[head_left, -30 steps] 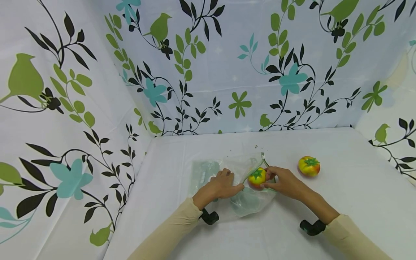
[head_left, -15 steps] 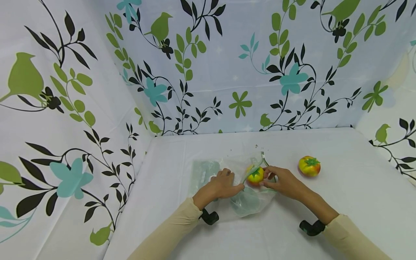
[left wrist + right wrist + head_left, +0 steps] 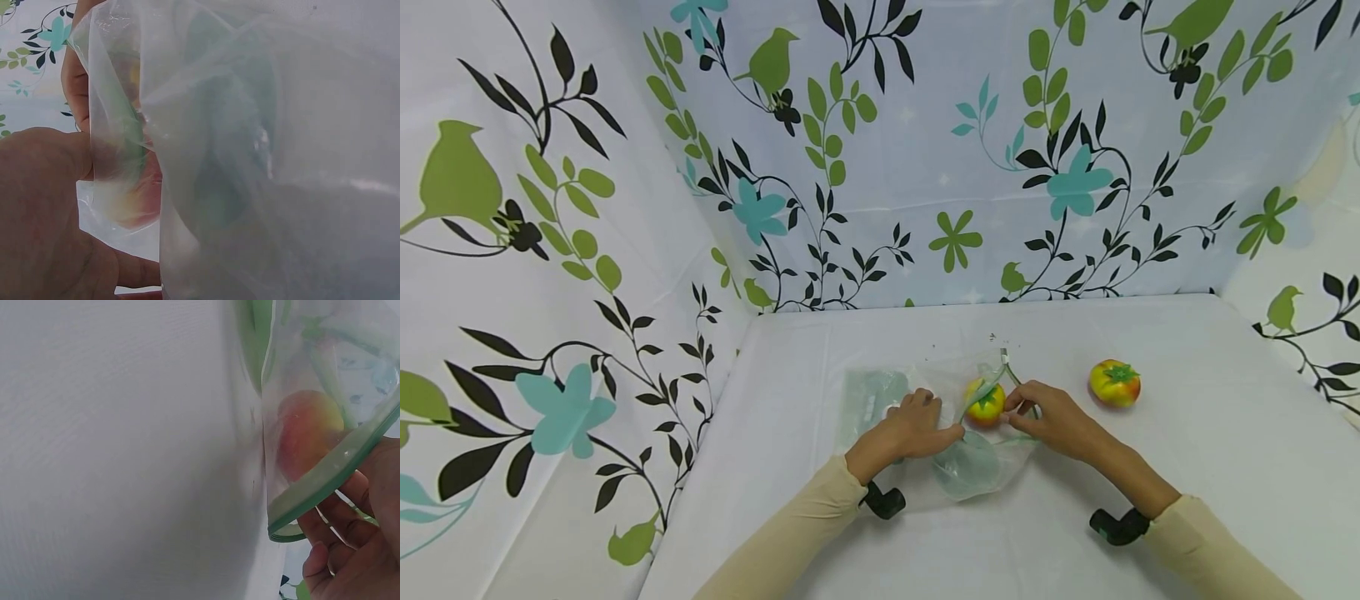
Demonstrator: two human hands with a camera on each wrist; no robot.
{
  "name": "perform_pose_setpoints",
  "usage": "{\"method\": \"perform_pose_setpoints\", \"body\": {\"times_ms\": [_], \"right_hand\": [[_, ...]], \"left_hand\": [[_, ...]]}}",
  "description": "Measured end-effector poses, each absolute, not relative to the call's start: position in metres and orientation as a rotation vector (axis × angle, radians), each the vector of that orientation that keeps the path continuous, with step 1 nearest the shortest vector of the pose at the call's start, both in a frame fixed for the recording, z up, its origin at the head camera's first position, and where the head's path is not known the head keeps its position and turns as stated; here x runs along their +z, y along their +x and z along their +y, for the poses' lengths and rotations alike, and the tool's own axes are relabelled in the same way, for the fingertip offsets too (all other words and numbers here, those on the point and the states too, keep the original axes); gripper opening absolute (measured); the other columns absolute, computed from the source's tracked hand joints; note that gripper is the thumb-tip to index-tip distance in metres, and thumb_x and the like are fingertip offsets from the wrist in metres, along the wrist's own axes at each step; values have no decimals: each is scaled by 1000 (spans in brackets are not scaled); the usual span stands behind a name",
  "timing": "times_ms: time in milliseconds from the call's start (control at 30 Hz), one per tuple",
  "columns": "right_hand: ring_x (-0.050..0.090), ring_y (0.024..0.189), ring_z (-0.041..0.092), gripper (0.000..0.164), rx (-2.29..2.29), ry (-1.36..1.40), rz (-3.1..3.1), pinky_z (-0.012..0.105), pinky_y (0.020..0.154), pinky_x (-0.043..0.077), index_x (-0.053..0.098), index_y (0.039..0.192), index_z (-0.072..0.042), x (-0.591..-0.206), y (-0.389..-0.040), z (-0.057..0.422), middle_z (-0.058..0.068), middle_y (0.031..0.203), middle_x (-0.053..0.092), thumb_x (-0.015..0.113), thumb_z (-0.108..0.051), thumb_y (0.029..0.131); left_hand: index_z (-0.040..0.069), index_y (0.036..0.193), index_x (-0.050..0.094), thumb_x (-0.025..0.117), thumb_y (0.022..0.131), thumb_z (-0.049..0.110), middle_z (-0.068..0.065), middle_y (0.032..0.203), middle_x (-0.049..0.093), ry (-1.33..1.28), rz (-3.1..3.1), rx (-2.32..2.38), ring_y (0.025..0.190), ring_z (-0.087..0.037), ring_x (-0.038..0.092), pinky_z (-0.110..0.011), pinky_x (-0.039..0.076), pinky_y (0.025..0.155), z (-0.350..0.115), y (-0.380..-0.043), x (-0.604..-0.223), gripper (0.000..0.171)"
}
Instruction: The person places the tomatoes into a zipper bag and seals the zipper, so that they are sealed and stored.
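A yellow-red persimmon [image 3: 985, 407] with a green leafy top lies at the mouth of a clear zip bag [image 3: 967, 471] that has a green edge. My left hand [image 3: 906, 427] rests on the bag, its thumb gripping the rim of the opening. From the right, the finger and thumb tips of my right hand [image 3: 1054, 417] hold the persimmon's near side. In the right wrist view the persimmon [image 3: 307, 431] shows through the film, beyond the green zip strip [image 3: 325, 487]. Clear film [image 3: 219, 144] fills most of the left wrist view and blurs the fruit.
A second persimmon [image 3: 1115, 384] stands on the white table [image 3: 1187, 433], right of the right hand. Pale green translucent film [image 3: 867, 396] lies left of the left hand. Printed cloth [image 3: 880, 167] hangs behind and at both sides.
The persimmon has shifted a little left, deeper into the bag, with the right fingertips following slightly. The left hand stays where it was.
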State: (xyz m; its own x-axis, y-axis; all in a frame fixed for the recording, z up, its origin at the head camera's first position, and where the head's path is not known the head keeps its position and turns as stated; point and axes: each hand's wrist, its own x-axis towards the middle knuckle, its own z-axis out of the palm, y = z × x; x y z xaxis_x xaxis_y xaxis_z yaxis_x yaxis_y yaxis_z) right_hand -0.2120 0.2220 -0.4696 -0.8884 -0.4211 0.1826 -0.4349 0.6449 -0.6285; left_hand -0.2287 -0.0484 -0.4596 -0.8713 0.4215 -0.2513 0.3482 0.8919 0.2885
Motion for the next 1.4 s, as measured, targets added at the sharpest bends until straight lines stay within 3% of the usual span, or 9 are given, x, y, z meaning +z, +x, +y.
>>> {"method": "perform_pose_setpoints", "body": {"times_ms": [300, 533, 1000, 1400], "right_hand": [[63, 92, 10, 7, 1159, 734, -2855, 23, 83, 55, 74, 107, -16, -471, -212, 221, -8, 98, 71, 74, -16, 100], [64, 93, 11, 9, 1165, 760, -2850, 23, 79, 55, 77, 109, -16, -473, -214, 222, -8, 101, 75, 73, -16, 100], [64, 93, 9, 18, 1144, 877, -2846, 26, 80, 55, 79, 118, -13, -474, -214, 224, -2, 107, 78, 70, -15, 102], [60, 90, 9, 28, 1098, 912, -2899, 26, 78, 53, 77, 128, -12, -471, -213, 223, -6, 101, 74, 70, -22, 103]], "left_hand": [[5, 156, 50, 43, 98, 61, -13, 162, 42, 572, 2749, 329, 146, -31, 43, -60, 42, 110, -47, -228, -460, 81], [5, 157, 48, 42, 98, 60, -14, 162, 41, 579, 2742, 340, 147, -33, 42, -61, 41, 111, -48, -227, -459, 81], [5, 159, 45, 46, 99, 66, -12, 162, 41, 567, 2759, 299, 149, -30, 41, -59, 40, 114, -47, -225, -459, 86], [5, 159, 44, 47, 99, 69, -13, 161, 42, 585, 2769, 289, 147, -31, 43, -58, 42, 112, -48, -223, -459, 88]]}}
